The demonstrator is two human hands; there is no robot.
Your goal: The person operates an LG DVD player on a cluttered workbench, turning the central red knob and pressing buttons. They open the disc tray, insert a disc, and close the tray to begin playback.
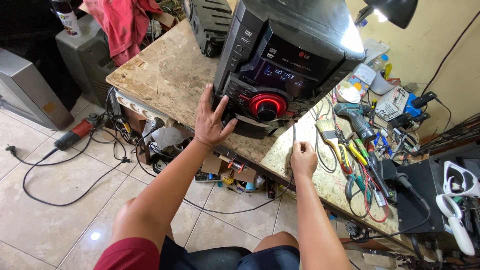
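Note:
A black stereo unit (285,55) with a lit display and a glowing red ring knob (268,105) stands on a worn workbench (170,75). My left hand (211,120) lies spread against the unit's lower front left corner, fingers apart. My right hand (302,159) pinches a thin black cable (294,134) that runs up toward the unit's front and hangs down off the bench edge.
Pliers, a brush, a cordless drill (357,117) and wires crowd the bench to the right. A loudspeaker (207,22) stands behind the unit, a red cloth (122,22) beyond it. An angle grinder (75,134) and cords lie on the tiled floor. Lamp (392,10) overhead.

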